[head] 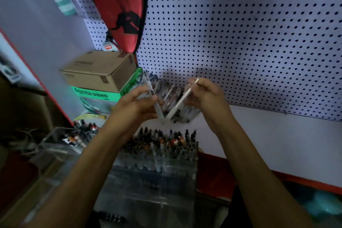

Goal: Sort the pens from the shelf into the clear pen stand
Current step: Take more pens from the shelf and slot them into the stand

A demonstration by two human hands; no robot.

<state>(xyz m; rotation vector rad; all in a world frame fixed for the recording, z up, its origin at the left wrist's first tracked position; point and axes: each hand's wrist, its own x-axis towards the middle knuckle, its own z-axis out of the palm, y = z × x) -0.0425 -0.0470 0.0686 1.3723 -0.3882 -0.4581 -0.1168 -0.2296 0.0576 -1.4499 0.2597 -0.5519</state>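
My left hand [137, 105] grips a clear-bodied pen [159, 111] that points down and to the right. My right hand [207, 96] grips a white pen [180, 102] slanting down to the left. The two pen tips nearly meet at the centre. Behind the hands a pile of loose pens [185, 114] lies on the white shelf [268, 135]. Just below the hands stands the clear pen stand [157, 172], its top rows packed with several upright pens.
A brown cardboard box [98, 70] sits on a green box [103, 96] at the back left. A red paddle case [120, 9] hangs on the white pegboard [240, 33]. Another clear box with pens [61, 140] stands at the left.
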